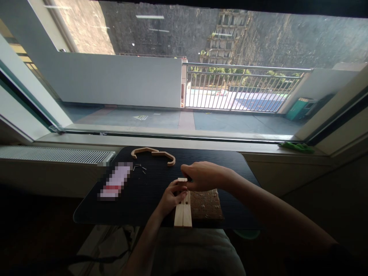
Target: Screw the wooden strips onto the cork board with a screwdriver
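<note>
Two pale wooden strips (183, 216) lie side by side near the table's front edge, with dark round holes in them. My left hand (171, 197) wraps round them, thumb across the top and fingers at the far side. At their far end, my right hand (204, 175) is closed, its fingers curled down beside the wood. Something small and dark shows under its fingers, too hidden to name. To the right of the strips, partly below my right hand, is a brown, rough-surfaced square block (206, 205) with shiny specks.
Two curved wooden pieces (169, 156) lie at the back of the black table (230, 165). Several small screws or nails (139, 166) are near a blurred pinkish item (116, 181) on the left. Beyond stand a windowsill (201, 143), a radiator (57, 154) and a green cloth (296, 147).
</note>
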Tool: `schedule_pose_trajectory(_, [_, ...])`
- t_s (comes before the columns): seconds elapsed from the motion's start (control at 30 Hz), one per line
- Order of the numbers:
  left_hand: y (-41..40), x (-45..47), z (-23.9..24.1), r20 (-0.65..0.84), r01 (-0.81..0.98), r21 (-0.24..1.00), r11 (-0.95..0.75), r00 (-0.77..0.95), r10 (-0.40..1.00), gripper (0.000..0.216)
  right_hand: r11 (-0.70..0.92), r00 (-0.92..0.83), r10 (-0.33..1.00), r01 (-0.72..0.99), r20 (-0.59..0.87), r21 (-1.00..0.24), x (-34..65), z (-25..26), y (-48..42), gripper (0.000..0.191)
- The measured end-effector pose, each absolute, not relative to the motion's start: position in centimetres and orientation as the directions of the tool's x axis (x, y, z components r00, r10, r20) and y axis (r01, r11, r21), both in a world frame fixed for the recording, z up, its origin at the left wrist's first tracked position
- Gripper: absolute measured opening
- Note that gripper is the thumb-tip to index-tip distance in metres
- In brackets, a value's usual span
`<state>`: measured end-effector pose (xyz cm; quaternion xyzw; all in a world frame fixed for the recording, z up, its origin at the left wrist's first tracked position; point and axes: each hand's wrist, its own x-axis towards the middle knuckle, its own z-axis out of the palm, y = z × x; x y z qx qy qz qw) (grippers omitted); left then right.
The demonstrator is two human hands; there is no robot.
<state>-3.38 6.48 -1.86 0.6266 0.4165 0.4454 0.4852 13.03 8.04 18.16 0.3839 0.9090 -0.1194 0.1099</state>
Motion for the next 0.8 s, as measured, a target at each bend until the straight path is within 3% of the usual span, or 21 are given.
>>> schedule_pose_trajectory(0.37, [6.17, -3.55, -1.44, 0.14, 0.147, 0.972, -0.185, 0.271, 0.952, 0.017, 0.666, -0.684, 0.677, 0.726, -0.269, -0.172, 13.14, 18.33, 8.04, 0.02])
schedule_pose_trajectory(0.53, [6.16, -3.53, -1.24, 0.145, 0.138, 0.972, -0.19, 0.285, 0.948, 0.019, 0.715, -0.741, 0.607, 0.667, -0.289, -0.208, 13.12, 18.2, 7.71, 0.015])
schedule_pose_trajectory(0.8, [6.24, -3.53, -1.78, 0.16, 0.154, 0.965, -0.21, 0.286, 0.945, 0.021, 0.717, -0.728, 0.622, 0.677, -0.287, -0.164, 13.45, 17.99, 8.1, 0.013])
